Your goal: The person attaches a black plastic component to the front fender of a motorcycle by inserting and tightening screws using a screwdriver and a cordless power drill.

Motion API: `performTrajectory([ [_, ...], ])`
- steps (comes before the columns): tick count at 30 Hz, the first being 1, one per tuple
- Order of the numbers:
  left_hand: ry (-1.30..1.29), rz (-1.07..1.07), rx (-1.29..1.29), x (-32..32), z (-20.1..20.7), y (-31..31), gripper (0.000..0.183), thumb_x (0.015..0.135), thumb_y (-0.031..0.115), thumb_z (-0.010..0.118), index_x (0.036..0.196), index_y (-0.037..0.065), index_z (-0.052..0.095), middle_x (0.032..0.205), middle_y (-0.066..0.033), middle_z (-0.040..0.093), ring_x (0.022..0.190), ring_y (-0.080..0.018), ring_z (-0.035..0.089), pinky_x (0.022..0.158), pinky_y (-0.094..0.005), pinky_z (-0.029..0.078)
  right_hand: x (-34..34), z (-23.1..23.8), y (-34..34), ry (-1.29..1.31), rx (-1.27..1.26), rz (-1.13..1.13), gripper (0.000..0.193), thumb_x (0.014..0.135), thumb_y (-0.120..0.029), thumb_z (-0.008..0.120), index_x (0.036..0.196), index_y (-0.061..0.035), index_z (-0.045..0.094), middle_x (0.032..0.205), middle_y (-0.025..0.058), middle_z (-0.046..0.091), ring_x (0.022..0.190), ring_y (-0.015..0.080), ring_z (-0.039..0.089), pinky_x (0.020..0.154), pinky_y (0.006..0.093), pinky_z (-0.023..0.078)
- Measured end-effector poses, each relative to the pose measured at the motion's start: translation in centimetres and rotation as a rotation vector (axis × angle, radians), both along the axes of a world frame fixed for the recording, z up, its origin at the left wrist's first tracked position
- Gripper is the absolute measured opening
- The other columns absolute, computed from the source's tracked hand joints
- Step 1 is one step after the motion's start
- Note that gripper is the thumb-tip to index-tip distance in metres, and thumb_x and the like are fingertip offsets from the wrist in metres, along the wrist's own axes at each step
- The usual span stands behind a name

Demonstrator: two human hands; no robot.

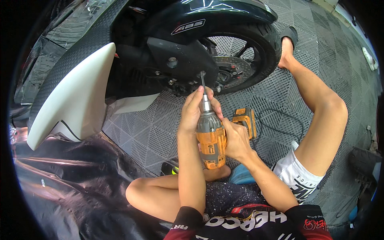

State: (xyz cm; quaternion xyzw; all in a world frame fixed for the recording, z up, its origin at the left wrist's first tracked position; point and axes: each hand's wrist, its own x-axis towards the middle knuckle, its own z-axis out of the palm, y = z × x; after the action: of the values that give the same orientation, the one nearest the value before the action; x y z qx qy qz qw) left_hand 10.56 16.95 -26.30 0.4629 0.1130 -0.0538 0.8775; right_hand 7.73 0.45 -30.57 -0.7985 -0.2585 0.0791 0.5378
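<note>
An orange and grey cordless impact driver (pixel 211 140) points up and away from me, its body in front of my lap. My right hand (pixel 238 140) is closed around its grip, with the orange and black battery (pixel 245 120) showing beyond the knuckles. My left hand (pixel 193 110) curls round the silver nose of the driver, fingertips at the base of the long bit (pixel 204 86). The bit's tip meets a bolt (pixel 202 74) on the dark side cover (pixel 180 56) of a scooter. Whether the tip is fully seated cannot be made out.
The scooter's rear wheel (pixel 269 52) with its brake disc (pixel 236 72) stands beyond the cover. A white body panel (pixel 76 96) juts out at left. A black cable (pixel 286 112) loops over the grey tile floor (pixel 140 136). Dark plastic sheeting (pixel 80 180) lies at lower left.
</note>
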Motion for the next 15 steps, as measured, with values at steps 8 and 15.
performTrajectory([
  [8,0.047,-0.008,0.089,0.1,0.5,0.2,0.038,0.109,0.036,0.036,0.092,0.007,0.053,0.071,-0.0176,0.068,0.057,-0.0240,0.069,0.061,-0.0354,0.062,0.2,1.1,-0.6,0.031,-0.058,0.017,0.033,0.072,-0.015,0.077,0.088,-0.0007,0.052,0.080,0.0226,0.065,0.074,0.0438,0.066,0.063,0.0504,0.050],
  [15,0.281,0.077,0.408,0.4,3.5,0.7,0.040,0.103,0.034,0.054,0.081,0.002,0.063,0.062,-0.0146,0.067,0.053,-0.0198,0.067,0.053,-0.0295,0.056,-0.2,4.7,-0.7,0.088,-0.098,0.058,0.027,0.072,-0.008,0.073,0.088,0.0006,0.053,0.080,0.0236,0.065,0.076,0.0454,0.066,0.065,0.0508,0.051],
])
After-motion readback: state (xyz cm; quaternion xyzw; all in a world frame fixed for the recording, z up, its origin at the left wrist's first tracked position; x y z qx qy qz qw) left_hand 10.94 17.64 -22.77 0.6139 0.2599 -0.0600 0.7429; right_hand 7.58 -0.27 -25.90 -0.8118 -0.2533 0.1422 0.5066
